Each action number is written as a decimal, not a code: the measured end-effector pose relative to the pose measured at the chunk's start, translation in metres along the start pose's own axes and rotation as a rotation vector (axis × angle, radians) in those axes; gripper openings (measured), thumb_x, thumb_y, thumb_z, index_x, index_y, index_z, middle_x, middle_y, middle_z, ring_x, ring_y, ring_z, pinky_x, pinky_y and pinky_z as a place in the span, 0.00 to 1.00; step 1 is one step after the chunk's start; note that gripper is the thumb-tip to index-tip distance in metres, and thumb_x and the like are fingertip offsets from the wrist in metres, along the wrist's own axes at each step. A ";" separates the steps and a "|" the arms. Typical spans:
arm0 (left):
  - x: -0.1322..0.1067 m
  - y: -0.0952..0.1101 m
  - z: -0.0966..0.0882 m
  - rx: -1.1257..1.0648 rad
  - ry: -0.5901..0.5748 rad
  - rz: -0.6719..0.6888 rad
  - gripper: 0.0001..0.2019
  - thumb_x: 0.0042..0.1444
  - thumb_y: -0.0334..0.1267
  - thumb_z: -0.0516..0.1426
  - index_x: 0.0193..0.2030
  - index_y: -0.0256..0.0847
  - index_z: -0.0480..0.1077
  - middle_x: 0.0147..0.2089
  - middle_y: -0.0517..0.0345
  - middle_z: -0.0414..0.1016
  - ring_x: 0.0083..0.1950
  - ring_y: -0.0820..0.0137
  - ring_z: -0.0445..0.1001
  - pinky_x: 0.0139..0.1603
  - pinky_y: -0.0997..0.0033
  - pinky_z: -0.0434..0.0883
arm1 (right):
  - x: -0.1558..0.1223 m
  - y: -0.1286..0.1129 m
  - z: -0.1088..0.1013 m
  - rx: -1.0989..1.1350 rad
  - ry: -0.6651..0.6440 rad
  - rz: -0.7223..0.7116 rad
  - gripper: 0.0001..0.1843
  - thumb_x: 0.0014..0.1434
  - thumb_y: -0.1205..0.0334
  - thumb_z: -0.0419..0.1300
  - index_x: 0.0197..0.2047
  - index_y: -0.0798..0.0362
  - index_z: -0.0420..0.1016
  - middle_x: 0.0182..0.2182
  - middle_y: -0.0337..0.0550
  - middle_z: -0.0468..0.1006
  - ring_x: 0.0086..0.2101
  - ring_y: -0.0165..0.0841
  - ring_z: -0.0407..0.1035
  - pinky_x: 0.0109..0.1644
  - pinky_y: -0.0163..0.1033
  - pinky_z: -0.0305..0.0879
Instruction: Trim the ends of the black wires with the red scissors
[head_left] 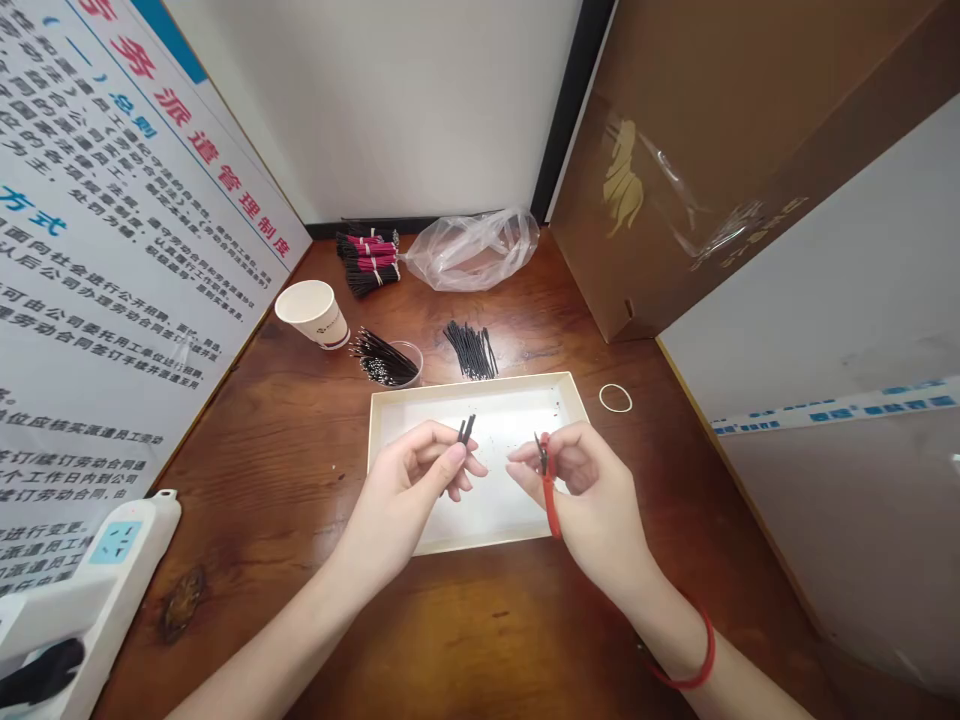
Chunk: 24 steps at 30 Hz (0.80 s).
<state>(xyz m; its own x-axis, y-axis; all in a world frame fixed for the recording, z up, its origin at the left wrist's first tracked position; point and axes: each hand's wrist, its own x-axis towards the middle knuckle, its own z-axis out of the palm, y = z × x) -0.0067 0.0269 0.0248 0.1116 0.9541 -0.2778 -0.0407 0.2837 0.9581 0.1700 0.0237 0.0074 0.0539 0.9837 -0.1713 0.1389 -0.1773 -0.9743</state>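
Over a shallow white box (480, 535), my left hand (416, 475) pinches short black wires (466, 430) between thumb and fingers, their ends pointing up. My right hand (592, 490) is closed around small red-handled cutters (551, 490), whose dark tips point up and lie apart from the wires. Tiny dark scraps dot the box floor. Just behind the box lies a loose pile of black wires (471, 350). To its left, a clear round cup (411, 360) holds many black wires with shiny ends.
A paper cup (311, 310) leans at the left. Farther back are tied black and magenta wire bundles (371, 262) and a clear plastic bag (476, 250). A rubber band (616, 398) lies right of the box. A brown carton (675, 150) and a power strip (112, 570) flank the table.
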 end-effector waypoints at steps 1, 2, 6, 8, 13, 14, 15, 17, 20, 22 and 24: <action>-0.002 0.000 0.001 0.022 0.022 0.008 0.10 0.58 0.42 0.61 0.33 0.37 0.75 0.31 0.54 0.78 0.29 0.73 0.69 0.30 0.72 0.70 | 0.005 -0.004 0.001 0.065 -0.050 0.032 0.24 0.44 0.53 0.75 0.29 0.51 0.63 0.32 0.43 0.81 0.33 0.33 0.76 0.39 0.38 0.74; -0.003 0.000 0.003 0.045 0.047 0.017 0.09 0.57 0.41 0.61 0.32 0.38 0.76 0.31 0.55 0.77 0.28 0.73 0.69 0.30 0.73 0.70 | 0.010 -0.007 0.003 0.112 -0.105 0.060 0.25 0.43 0.52 0.76 0.29 0.51 0.62 0.33 0.43 0.82 0.32 0.32 0.76 0.39 0.39 0.74; -0.008 -0.007 0.009 0.095 0.105 0.020 0.08 0.56 0.39 0.61 0.28 0.39 0.76 0.28 0.58 0.75 0.28 0.73 0.68 0.31 0.73 0.70 | 0.025 -0.014 0.010 0.224 -0.246 0.089 0.28 0.39 0.54 0.78 0.29 0.51 0.61 0.29 0.38 0.80 0.28 0.28 0.74 0.37 0.37 0.74; -0.009 -0.013 0.013 0.080 0.137 0.011 0.08 0.57 0.38 0.61 0.29 0.39 0.76 0.27 0.58 0.75 0.28 0.73 0.69 0.32 0.73 0.71 | 0.029 -0.013 0.013 0.256 -0.253 0.070 0.28 0.37 0.55 0.79 0.28 0.52 0.62 0.27 0.36 0.79 0.28 0.28 0.74 0.36 0.35 0.73; -0.006 -0.025 0.020 0.038 0.305 0.037 0.07 0.60 0.40 0.60 0.32 0.40 0.73 0.29 0.59 0.74 0.30 0.72 0.70 0.33 0.73 0.69 | 0.034 -0.011 0.015 0.246 -0.265 0.065 0.30 0.37 0.54 0.79 0.27 0.52 0.60 0.25 0.36 0.78 0.28 0.28 0.74 0.35 0.35 0.71; -0.005 -0.026 0.021 0.033 0.333 0.046 0.08 0.61 0.40 0.59 0.33 0.40 0.72 0.30 0.59 0.74 0.31 0.72 0.70 0.34 0.73 0.69 | 0.035 -0.012 0.015 0.249 -0.270 0.064 0.30 0.36 0.54 0.79 0.27 0.51 0.60 0.25 0.36 0.78 0.28 0.28 0.74 0.36 0.35 0.72; -0.004 -0.027 0.021 0.028 0.351 0.055 0.08 0.62 0.41 0.58 0.33 0.40 0.71 0.31 0.59 0.74 0.32 0.72 0.71 0.35 0.73 0.69 | 0.035 -0.013 0.015 0.254 -0.276 0.064 0.30 0.37 0.54 0.79 0.27 0.51 0.60 0.25 0.36 0.79 0.28 0.28 0.75 0.37 0.35 0.72; -0.003 -0.028 0.021 0.018 0.360 0.068 0.08 0.62 0.42 0.59 0.34 0.41 0.70 0.31 0.60 0.74 0.35 0.72 0.71 0.39 0.74 0.69 | 0.036 -0.014 0.015 0.263 -0.293 0.073 0.29 0.37 0.55 0.79 0.28 0.51 0.60 0.27 0.36 0.80 0.29 0.29 0.76 0.39 0.36 0.73; -0.001 -0.028 0.019 -0.010 0.309 0.060 0.10 0.57 0.43 0.64 0.32 0.41 0.69 0.30 0.62 0.72 0.35 0.72 0.71 0.39 0.75 0.69 | 0.036 -0.015 0.016 0.267 -0.333 0.098 0.27 0.40 0.57 0.78 0.29 0.51 0.62 0.30 0.38 0.82 0.31 0.29 0.77 0.40 0.36 0.75; 0.000 -0.028 0.017 -0.016 0.270 0.042 0.11 0.55 0.43 0.65 0.31 0.40 0.71 0.29 0.62 0.72 0.34 0.72 0.71 0.38 0.75 0.70 | 0.036 -0.014 0.016 0.269 -0.348 0.102 0.26 0.41 0.57 0.78 0.30 0.52 0.62 0.30 0.38 0.82 0.30 0.29 0.77 0.39 0.36 0.75; 0.000 -0.029 0.015 -0.006 0.256 0.035 0.10 0.56 0.42 0.65 0.30 0.40 0.73 0.28 0.61 0.74 0.33 0.72 0.73 0.38 0.74 0.70 | 0.036 -0.013 0.016 0.275 -0.346 0.092 0.26 0.42 0.58 0.77 0.30 0.52 0.62 0.30 0.38 0.82 0.30 0.28 0.76 0.38 0.35 0.74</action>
<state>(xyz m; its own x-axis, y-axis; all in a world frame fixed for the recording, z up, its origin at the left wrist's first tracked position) 0.0096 0.0174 -0.0016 -0.1448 0.9562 -0.2544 -0.0457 0.2504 0.9671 0.1546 0.0620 0.0115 -0.2861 0.9245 -0.2518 -0.1214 -0.2957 -0.9475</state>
